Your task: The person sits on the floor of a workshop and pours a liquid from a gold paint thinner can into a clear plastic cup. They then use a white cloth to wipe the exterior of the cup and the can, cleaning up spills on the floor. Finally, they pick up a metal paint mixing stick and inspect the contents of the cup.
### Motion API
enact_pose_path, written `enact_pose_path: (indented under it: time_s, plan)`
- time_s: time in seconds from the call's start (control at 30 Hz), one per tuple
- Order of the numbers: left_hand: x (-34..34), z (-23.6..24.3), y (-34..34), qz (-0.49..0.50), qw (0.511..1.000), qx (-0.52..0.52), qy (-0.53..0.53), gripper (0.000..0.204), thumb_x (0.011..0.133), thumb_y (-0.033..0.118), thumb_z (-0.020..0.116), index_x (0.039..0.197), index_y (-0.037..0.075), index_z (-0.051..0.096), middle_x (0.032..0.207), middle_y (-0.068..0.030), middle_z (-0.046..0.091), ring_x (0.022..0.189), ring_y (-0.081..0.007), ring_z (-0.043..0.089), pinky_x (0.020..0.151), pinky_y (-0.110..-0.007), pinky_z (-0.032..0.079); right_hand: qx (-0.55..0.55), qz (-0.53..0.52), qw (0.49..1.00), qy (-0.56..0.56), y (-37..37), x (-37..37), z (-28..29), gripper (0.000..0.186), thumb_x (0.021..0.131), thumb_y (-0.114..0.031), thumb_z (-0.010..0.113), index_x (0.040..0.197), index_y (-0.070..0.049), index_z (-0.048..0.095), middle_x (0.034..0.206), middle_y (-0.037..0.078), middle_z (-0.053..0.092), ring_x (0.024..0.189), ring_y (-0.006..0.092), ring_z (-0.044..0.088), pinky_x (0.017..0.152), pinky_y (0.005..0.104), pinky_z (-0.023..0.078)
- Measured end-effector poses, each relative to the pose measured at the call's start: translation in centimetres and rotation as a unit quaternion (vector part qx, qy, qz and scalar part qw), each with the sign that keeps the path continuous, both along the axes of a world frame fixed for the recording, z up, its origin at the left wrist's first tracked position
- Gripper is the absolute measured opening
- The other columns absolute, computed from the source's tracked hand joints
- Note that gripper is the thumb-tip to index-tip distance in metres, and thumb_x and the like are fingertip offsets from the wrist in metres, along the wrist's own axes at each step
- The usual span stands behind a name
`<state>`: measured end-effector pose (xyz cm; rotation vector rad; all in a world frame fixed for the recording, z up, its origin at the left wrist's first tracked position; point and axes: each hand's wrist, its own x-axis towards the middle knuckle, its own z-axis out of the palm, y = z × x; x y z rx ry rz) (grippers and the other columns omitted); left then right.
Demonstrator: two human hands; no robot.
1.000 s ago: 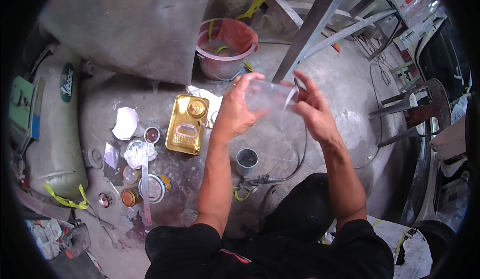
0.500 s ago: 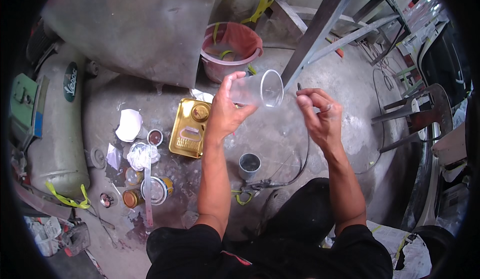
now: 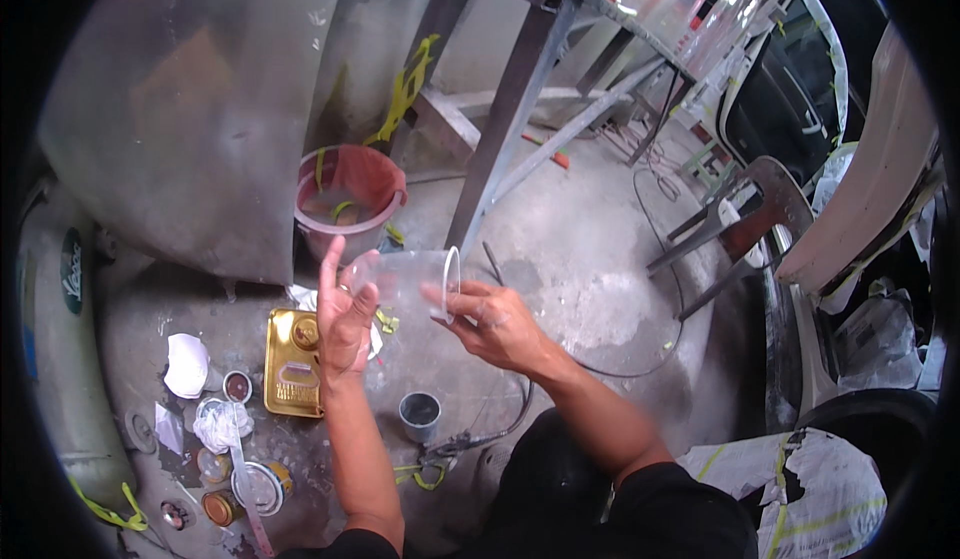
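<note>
A clear plastic cup [image 3: 405, 277] lies on its side in the air between my hands, its mouth facing right. My right hand [image 3: 500, 327] pinches the cup's rim, with fingertips reaching to the mouth; some fingers show blurred through the plastic. At the cup's base is my left hand [image 3: 347, 324], palm up, fingers stretched and thumb apart, touching or very near it. Below them on the floor stand a grey cup [image 3: 420, 414] with a dark inside and a gold rectangular tin [image 3: 285, 364] with a round cap.
Left on the floor are a white-lidded can [image 3: 262, 489], a small brown-filled cup [image 3: 237, 387], white paper [image 3: 187, 366] and a crumpled cloth [image 3: 222, 424]. A pink bucket [image 3: 345, 229] stands beyond. A metal stand [image 3: 510, 109], a plastic chair [image 3: 745, 214] and a hose [image 3: 525, 404] surround the floor area.
My right hand has come left to the cup's rim. The left hand's fingers have straightened away from the cup. The view has turned to the right, moving floor things left and down.
</note>
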<state>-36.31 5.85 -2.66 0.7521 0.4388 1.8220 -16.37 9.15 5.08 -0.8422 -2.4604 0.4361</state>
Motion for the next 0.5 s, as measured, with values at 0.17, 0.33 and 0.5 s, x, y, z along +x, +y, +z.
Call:
enact_pose_path:
  time_s: [0.17, 0.33, 0.5]
  plan:
    - [3.3, -1.6, 1.4, -0.035, 0.981, -0.072, -0.176, 0.059, 0.095, 0.051, 0.061, 0.131, 0.006, 0.052, 0.118, -0.0087, 0.063, 0.109, -0.0226, 0.063, 0.094, -0.040, 0.052, -0.061, -0.013, 0.998, -0.024, 0.0, -0.1, -0.1, 0.038, 0.087, -0.011, 0.072, 0.125, -0.014, 0.067, 0.091, 0.017, 0.068, 0.072, 0.0327, 0.067, 0.064, 0.0379, 0.053]
    - [3.6, -1.5, 1.6, -0.006, 0.968, -0.112, -0.226, 0.049, 0.095, 0.056, 0.058, 0.110, 0.009, 0.062, 0.103, -0.0056, 0.068, 0.093, -0.0207, 0.066, 0.083, -0.038, 0.055, -0.165, 0.057, 0.984, 0.026, -0.1, -0.2, -0.1, 0.042, 0.087, -0.010, 0.073, 0.128, -0.010, 0.064, 0.114, 0.015, 0.068, 0.094, 0.0261, 0.068, 0.081, 0.0350, 0.055]
    - [0.8, -0.8, 1.2, 0.073, 0.943, -0.125, -0.299, 0.050, 0.092, 0.055, 0.063, 0.112, 0.008, 0.063, 0.098, -0.0061, 0.068, 0.087, -0.0208, 0.066, 0.080, -0.036, 0.056, -0.345, 0.075, 0.927, 0.126, -0.2, 0.4, 0.1, 0.041, 0.088, -0.008, 0.073, 0.128, -0.004, 0.063, 0.131, 0.009, 0.062, 0.116, 0.0187, 0.059, 0.098, 0.0352, 0.049]
